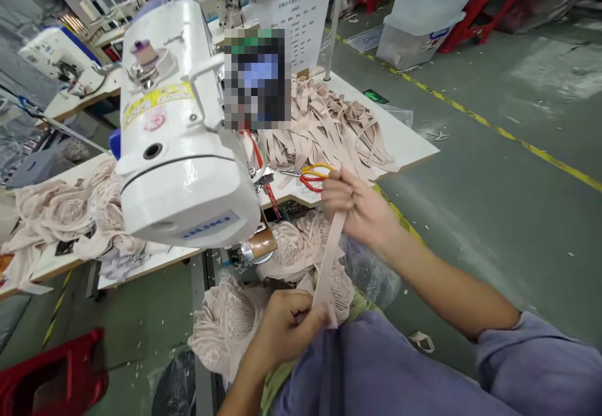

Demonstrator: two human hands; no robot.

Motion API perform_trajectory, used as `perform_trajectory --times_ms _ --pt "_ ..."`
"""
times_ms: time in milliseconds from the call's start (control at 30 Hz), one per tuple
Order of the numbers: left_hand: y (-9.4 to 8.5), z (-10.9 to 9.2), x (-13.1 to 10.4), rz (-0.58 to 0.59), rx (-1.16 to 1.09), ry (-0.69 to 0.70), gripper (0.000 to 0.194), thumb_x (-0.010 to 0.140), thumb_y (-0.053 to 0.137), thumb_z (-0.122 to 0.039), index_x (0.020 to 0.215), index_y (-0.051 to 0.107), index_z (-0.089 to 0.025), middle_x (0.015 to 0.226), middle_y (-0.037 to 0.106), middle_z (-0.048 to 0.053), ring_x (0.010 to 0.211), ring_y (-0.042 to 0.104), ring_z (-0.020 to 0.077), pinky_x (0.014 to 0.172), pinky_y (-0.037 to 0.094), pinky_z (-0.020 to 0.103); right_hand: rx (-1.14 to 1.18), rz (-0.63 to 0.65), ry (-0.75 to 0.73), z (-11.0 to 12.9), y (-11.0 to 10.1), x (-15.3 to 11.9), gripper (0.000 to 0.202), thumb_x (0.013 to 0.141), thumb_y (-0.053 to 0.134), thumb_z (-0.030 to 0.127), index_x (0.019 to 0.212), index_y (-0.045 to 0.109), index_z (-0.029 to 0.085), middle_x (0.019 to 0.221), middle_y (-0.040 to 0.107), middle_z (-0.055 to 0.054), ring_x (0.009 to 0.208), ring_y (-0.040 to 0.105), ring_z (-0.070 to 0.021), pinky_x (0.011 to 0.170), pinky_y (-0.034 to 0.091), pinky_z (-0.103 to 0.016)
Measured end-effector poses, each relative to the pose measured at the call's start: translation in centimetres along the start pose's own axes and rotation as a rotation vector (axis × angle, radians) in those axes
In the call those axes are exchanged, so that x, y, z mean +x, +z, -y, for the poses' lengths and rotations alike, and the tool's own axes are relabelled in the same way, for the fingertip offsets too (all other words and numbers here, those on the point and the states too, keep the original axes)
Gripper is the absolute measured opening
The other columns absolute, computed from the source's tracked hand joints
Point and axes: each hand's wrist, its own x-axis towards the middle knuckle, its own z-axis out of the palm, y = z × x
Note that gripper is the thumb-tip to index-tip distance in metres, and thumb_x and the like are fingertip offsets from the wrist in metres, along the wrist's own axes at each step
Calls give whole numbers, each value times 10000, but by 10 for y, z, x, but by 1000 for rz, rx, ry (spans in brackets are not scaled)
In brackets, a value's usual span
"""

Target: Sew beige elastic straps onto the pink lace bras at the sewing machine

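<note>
A beige fabric strap is stretched between my two hands. My left hand, low and close to my lap, pinches its lower end between thumb and fingers. Higher up, my right hand is closed around the upper end, just in front of the table edge. Beige lace bras lie bunched on my lap and below the machine, partly hidden by the strap and my left hand. Scissors with red and yellow handles rest on the table beside my right fingers. The white sewing machine stands to the left of my hands.
A heap of beige straps covers much of the white table. More lace bras are piled on the left tabletop. A red stool stands at lower left; plastic bins sit on the floor behind.
</note>
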Motion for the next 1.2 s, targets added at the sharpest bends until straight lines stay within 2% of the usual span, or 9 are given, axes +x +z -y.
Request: perform_trajectory --times_ms 100,267,367,500,667,767,867,1033,1200 --pt "-10 -2 1 -59 -138 -38 436 967 485 -399 707 743 -163 642 646 48 598 552 151 604 400 262 -119 -4 29 -7 -12 4 303 955 495 471 784 531 223 639 413 26 547 380 -126 547 423 -248" --pt "-15 -9 14 -198 -199 -90 408 976 482 -401 833 781 -164 755 737 61 693 650 174 685 502 268 -428 272 545 -64 -31 -44 458 875 577 602 954 665 159 718 565 -16 630 506 -134 611 444 -278" --pt "-19 -8 18 -300 -45 66 323 957 523 -358 1031 769 -163 945 769 95 859 707 212 793 553 303 -552 208 344 -71 -32 -44 402 841 679 529 966 694 147 734 590 -5 652 509 -107 592 414 -229" --pt "-31 9 16 -626 558 289 326 940 532 -204 1222 695 -182 1186 730 122 1081 692 213 868 543 263 -630 101 79 -56 -20 -2 358 843 682 497 913 703 147 634 570 22 572 503 -81 547 412 -202" --pt "-39 23 13 -855 864 83 292 952 539 -204 1193 705 -212 1157 706 119 934 697 179 749 524 253 -816 303 77 -56 -7 33 245 824 717 389 881 668 156 660 635 11 596 594 -101 575 466 -217" --pt "-43 20 10 -830 818 -10 268 946 565 -286 1150 731 -233 958 688 80 766 655 158 682 508 269 -874 347 24 -61 -1 39 188 838 693 347 836 640 167 636 626 22 587 596 -109 574 455 -225" --pt "-54 25 4 -718 694 7 315 956 543 -315 1219 700 -242 882 682 63 814 657 179 723 523 284 -998 341 -137 -63 5 44 213 858 664 360 759 647 172 657 592 21 622 579 -121 602 438 -244" --pt "-73 41 -3 -473 395 -54 369 964 515 -392 1254 677 -232 900 741 80 820 693 210 685 554 283 -1238 373 -509 -70 16 57 153 840 648 263 714 674 179 1007 648 -38 916 591 -179 857 461 -326" --pt "-66 23 -5 -524 265 -171 408 968 520 -392 1321 629 -220 737 735 38 548 628 158 535 511 252 -1243 438 -519 -76 23 63 98 805 600 151 714 625 178 1073 626 -45 1002 593 -206 918 475 -360"
